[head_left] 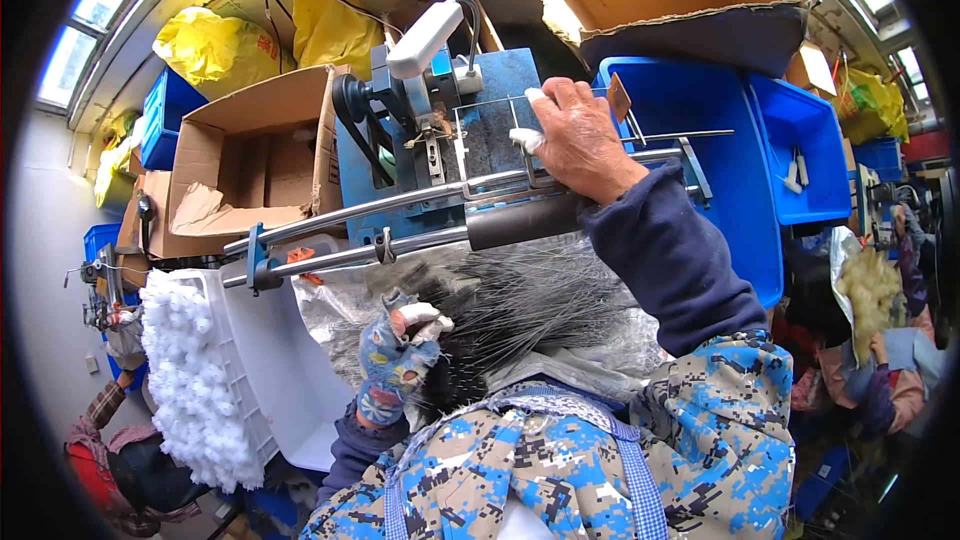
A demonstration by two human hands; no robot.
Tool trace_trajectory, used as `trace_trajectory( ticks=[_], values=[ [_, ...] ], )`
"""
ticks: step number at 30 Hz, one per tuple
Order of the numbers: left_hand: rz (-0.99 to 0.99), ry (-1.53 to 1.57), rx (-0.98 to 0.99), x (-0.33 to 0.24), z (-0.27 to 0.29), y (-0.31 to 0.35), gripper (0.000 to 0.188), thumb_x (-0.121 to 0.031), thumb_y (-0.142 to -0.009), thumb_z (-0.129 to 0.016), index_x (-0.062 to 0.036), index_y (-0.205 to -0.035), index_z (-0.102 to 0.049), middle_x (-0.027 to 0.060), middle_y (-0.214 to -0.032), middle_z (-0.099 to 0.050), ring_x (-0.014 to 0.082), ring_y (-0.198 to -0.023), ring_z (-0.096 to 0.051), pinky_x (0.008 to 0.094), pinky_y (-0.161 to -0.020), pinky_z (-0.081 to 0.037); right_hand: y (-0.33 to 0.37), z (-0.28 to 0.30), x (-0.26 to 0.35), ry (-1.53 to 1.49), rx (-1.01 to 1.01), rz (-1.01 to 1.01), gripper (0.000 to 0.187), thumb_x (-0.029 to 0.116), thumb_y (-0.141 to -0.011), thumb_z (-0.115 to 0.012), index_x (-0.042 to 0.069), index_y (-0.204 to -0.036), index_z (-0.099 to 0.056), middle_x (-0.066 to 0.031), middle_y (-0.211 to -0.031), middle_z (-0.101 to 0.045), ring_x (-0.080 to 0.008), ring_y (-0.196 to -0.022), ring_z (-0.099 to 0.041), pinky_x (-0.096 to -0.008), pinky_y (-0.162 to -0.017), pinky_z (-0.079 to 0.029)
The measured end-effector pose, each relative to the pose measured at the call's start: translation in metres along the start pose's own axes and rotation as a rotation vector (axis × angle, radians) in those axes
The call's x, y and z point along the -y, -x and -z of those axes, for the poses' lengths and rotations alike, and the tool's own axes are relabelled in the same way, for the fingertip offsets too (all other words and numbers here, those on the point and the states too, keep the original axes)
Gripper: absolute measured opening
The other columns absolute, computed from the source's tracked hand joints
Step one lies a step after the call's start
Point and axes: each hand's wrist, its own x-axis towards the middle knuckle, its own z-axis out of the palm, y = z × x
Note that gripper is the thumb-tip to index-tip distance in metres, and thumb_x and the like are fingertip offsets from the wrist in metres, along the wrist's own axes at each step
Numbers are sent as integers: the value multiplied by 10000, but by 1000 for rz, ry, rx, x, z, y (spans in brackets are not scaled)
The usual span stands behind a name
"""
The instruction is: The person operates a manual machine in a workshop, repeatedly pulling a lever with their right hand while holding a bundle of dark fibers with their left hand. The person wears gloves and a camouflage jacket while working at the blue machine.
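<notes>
Person in red (85, 470): We see part of this person at 8 o'clock, near the edge.
White fluffy pile (195, 380): We find it at 8 o'clock too, closer in, heaped beside an open white plastic bin (290, 395).
Open brown cardboard box (250, 175): We see it at 10 o'clock, with a torn flap.
Left hand in a patterned blue cloth cover (395, 355): We see it at 7 o'clock, fingers curled in, with white wraps on the tips. It is right by the wires; we can't tell if it pinches any.
Blue metal machine (490, 75): We see it at 12 o'clock, with a white box-like part on top. Two long shiny round bars (425, 240) cross in front.
Thin dark straight wires (540, 290): We see a messy heap near the middle, toward 4 o'clock, on a crinkly silver-grey sheet (330, 310).
Bare right hand with white-wrapped tips (575, 140): We see it between 1 and 2 o'clock, over the machine. Its thumb and first finger are apart, the others bent; we can't tell if it grips anything.
Big blue plastic bin (740, 210): We see it at 2 o'clock, past the right hand.
Person in pink (840, 375): We see this one between 3 and 4 o'clock, beside pale yellow fluff (868, 290).
</notes>
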Motion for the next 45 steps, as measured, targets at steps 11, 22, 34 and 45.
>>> trace_trajectory(
  ticks=[11, 22, 34, 45],
  values=[
    [-37, 7, -64, -12, 1, 6, 207, 17, -798, -585, 16, -1002, -551, 108, -817, -646, 109, -642, -582, 221, -582, -467, -8, 18, -14, 213, 118, 72, 101, 53, -720, -542, 113, -786, -590, -14, -720, -600, -207, -787, -525, -384, -779, -338],
    [-249, -175, 165, -16, -13, -6, 283, 22, -745, -628, -49, -1012, -568, 78, -775, -646, 161, -649, -619, 265, -602, -481, 74, 59, 91, -919, -47, 342, 330, 156, -751, -666, 0, -1024, -564, -102, -946, -577, -269, -875, -518, -361, -785, -405],
    [-146, 22, 145, -15, -9, -2, 201, -21, -846, -533, -34, -1043, -569, 77, -757, -644, 128, -627, -594, 246, -574, -470, 52, 80, 84, -1957, -2, -93, 380, 264, -942, -403, -53, -1144, -461, -175, -863, -603, -237, -812, -606, -356, -749, -490],
    [-18, 169, 95, -15, -11, -5, 153, -42, -861, -537, -19, -1007, -579, 61, -761, -644, 101, -648, -584, 238, -596, -468, 51, 57, 106, -1982, 88, -56, 174, 9, -908, -434, -38, -1029, -550, -86, -900, -611, -106, -811, -584, -243, -757, -486]
  ],
)
